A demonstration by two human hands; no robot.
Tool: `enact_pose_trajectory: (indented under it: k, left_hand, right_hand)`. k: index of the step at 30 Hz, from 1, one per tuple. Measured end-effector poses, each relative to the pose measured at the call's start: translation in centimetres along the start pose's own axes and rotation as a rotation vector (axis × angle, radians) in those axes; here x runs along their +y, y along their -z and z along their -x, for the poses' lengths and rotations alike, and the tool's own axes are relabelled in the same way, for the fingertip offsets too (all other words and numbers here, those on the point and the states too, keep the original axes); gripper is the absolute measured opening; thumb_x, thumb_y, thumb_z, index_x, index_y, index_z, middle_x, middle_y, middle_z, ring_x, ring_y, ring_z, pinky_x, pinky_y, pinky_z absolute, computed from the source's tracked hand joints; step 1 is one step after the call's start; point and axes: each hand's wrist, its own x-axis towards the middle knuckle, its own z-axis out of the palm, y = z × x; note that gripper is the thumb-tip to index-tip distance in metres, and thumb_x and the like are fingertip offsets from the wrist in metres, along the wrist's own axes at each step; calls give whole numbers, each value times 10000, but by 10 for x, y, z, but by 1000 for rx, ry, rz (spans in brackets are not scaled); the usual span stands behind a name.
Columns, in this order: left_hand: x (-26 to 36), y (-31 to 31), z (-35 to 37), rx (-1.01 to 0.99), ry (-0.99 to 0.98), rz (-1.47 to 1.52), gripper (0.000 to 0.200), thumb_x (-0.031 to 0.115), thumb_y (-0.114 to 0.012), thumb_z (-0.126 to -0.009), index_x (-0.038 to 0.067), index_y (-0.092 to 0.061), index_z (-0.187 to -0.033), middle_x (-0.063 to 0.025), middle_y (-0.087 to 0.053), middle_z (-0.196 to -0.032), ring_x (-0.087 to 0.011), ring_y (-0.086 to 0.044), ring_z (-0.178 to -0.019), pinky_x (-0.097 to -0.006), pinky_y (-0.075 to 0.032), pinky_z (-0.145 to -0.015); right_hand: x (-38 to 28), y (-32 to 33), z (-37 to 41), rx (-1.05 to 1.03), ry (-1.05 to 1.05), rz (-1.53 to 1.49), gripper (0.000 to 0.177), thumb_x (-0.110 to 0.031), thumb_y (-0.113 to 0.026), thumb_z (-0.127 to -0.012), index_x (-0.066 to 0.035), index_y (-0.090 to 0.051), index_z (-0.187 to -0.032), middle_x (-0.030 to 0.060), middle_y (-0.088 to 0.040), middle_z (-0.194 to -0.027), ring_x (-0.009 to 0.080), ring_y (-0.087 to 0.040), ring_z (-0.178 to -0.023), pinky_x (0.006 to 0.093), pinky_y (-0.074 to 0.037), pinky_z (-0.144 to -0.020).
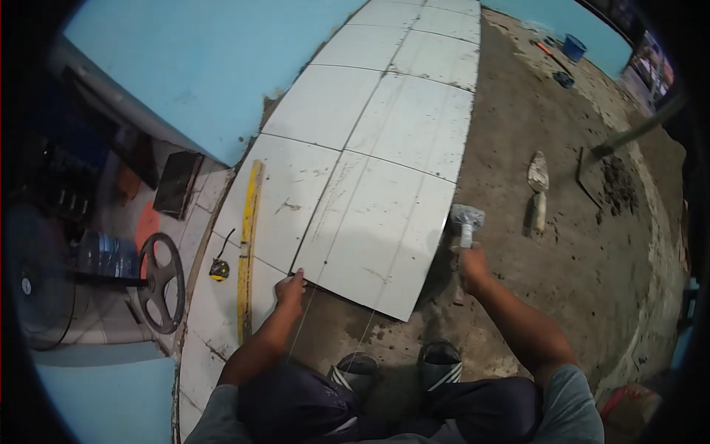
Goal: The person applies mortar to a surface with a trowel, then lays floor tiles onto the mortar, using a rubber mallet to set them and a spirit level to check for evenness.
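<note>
White tiles (392,222) lie in rows on the floor, with dark joints between them. My left hand (291,287) touches the near left corner of the closest tile at a joint; its fingers are pressed together at the edge, and anything between them is too small to tell. My right hand (472,265) is wrapped round the handle of a mallet (467,216), whose pale head is beside the right edge of that tile. Thin strings run over the tiles and down past their near edge. A yellow level (249,248) lies left of my left hand.
A tape measure (219,269) sits on the left tiles. To the right are a trowel (539,181) on grey mortar (510,140), a long-handled tool (640,127), a blue bucket (574,47) and a red-handled hammer (551,58). A steering wheel (178,285) stands left.
</note>
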Motion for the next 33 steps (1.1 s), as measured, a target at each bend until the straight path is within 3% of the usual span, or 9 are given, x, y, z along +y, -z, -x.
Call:
enact_pose_trajectory:
  k: [2, 3, 5, 8, 12, 19, 23, 26, 33]
  left_hand:
    - [3, -1, -1, 20, 46, 28, 321, 344, -775, -964, 31, -715, -922, -16, -696, -836, -129, -542, -713, -346, -461, -788]
    - [-5, -1, -13, -5, 62, 98, 278, 326, -786, -954, 60, -712, -915, 6, -672, -829, -130, -530, -733, -364, -448, -843]
    - [-6, 1, -19, -12, 143, 144, 264, 337, -787, -951, 92, -705, -895, 17, -642, -800, -124, -512, -714, -350, -423, -798]
    - [2, -3, -15, 6, 245, 159, 236, 355, -789, -945, 151, -692, -873, 41, -590, -766, -106, -470, -682, -333, -333, -700]
    - [-3, -7, -13, 15, 240, 243, 238, 360, -789, -941, 146, -696, -896, 47, -592, -803, -107, -480, -730, -331, -309, -681]
    - [-1, -9, -7, 37, 222, 264, 255, 343, -788, -941, 99, -721, -974, 11, -617, -884, -140, -494, -809, -348, -366, -768]
    - [-4, -9, -9, 24, 193, 269, 268, 339, -790, -939, 83, -726, -985, 0, -622, -896, -146, -484, -812, -362, -382, -823]
    - [3, -8, 0, 26, 217, 272, 267, 334, -793, -938, 79, -724, -974, 6, -618, -885, -140, -473, -804, -367, -383, -835]
    - [2, -6, 0, 6, 185, 275, 261, 330, -789, -943, 82, -710, -922, 9, -598, -855, -136, -468, -800, -373, -388, -823]
  right_hand:
    - [10, 5, -13, 56, 83, 62, 201, -106, -660, -972, -35, -558, -1131, 48, -563, -792, 154, -532, -616, 359, -422, -523]
    - [18, 10, -21, 85, 122, 98, 247, -119, -674, -962, -25, -560, -1160, 74, -593, -854, 179, -564, -692, 375, -452, -601]
    - [32, 23, -39, 152, 199, 173, 341, -146, -700, -940, -4, -564, -1218, 124, -654, -977, 229, -626, -846, 408, -513, -757]
    - [40, 39, -54, 165, 138, 180, 361, -148, -704, -941, 14, -575, -1237, 144, -663, -1020, 246, -623, -900, 414, -501, -821]
    - [41, 45, -48, 217, 99, 203, 390, -145, -687, -962, 60, -565, -1271, 151, -658, -1013, 224, -611, -903, 404, -492, -820]
    - [37, 34, -39, 98, 250, 132, 439, -163, -677, -979, 73, -525, -1317, 134, -636, -1068, 189, -576, -930, 406, -482, -823]
    - [12, -1, -31, 47, 183, 108, 249, -118, -664, -974, 15, -559, -1157, 62, -581, -870, 152, -541, -750, 362, -438, -641]
    - [2, -11, -28, 15, 88, -18, 232, -109, -660, -968, 11, -561, -1140, 55, -573, -841, 154, -534, -720, 378, -428, -616]
    - [9, -11, -35, 8, 148, 59, 239, -110, -667, -960, 29, -572, -1130, 61, -571, -812, 153, -522, -684, 375, -434, -609]
